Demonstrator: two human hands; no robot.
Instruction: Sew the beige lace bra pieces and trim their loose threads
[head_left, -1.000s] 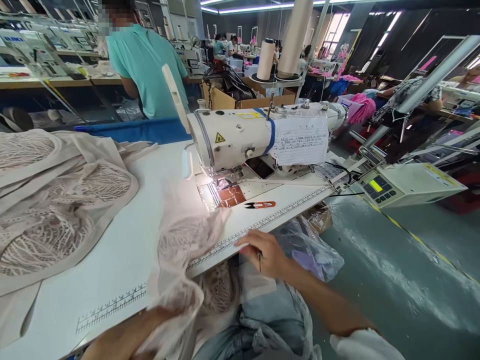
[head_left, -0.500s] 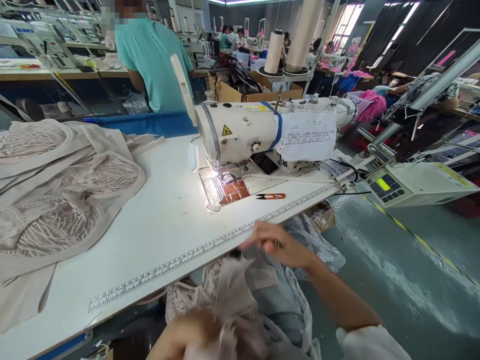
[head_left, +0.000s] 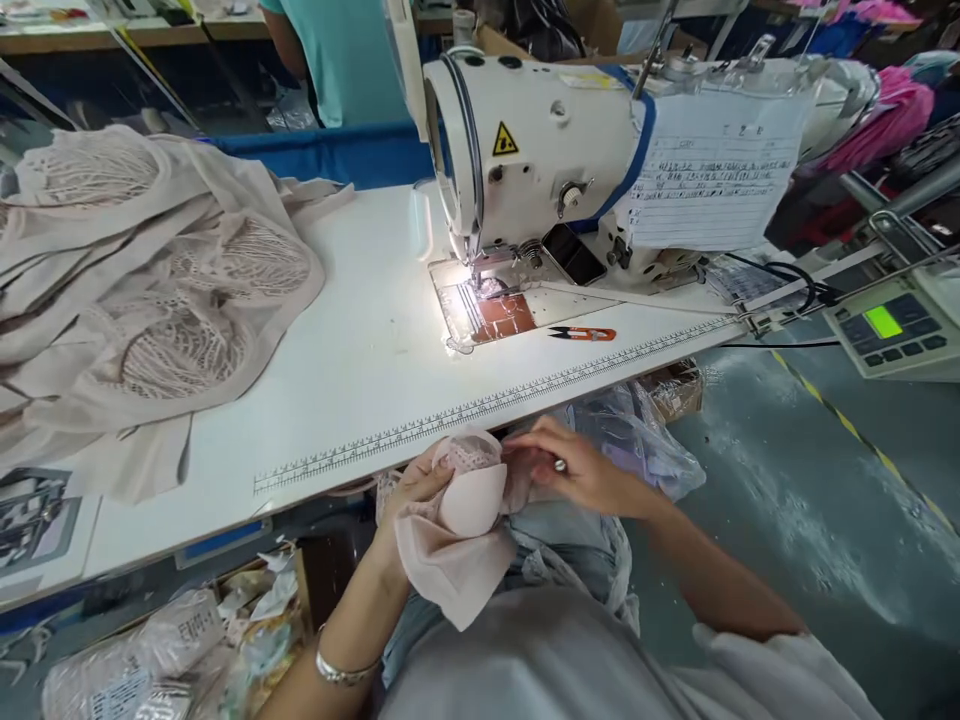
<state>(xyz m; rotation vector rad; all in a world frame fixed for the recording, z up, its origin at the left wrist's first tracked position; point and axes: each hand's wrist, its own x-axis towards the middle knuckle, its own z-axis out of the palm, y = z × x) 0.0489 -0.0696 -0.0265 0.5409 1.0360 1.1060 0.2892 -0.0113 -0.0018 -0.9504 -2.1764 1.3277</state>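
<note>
Both my hands hold a small pale pink lace-edged fabric piece (head_left: 469, 500) in my lap, just below the front edge of the white sewing table (head_left: 360, 370). My left hand (head_left: 409, 495) is closed around the piece from the left, cupping its rounded part. My right hand (head_left: 574, 470) pinches its right edge, and a small dark pin-like tool sticks out between the fingers. The white sewing machine (head_left: 555, 160) stands beyond, its lit needle area straight ahead of my hands.
A pile of beige lace garments (head_left: 142, 290) covers the table's left. Orange thread snips (head_left: 585, 333) lie by the needle plate. A paper sheet (head_left: 712, 175) is taped on the machine. A control panel (head_left: 892, 330) sits right. A person in teal (head_left: 337, 60) stands behind.
The view has tilted down and closer. My hands came together in my lap, gathering the fabric into a small bundle; a second ago my left hand held it up over the table edge.
</note>
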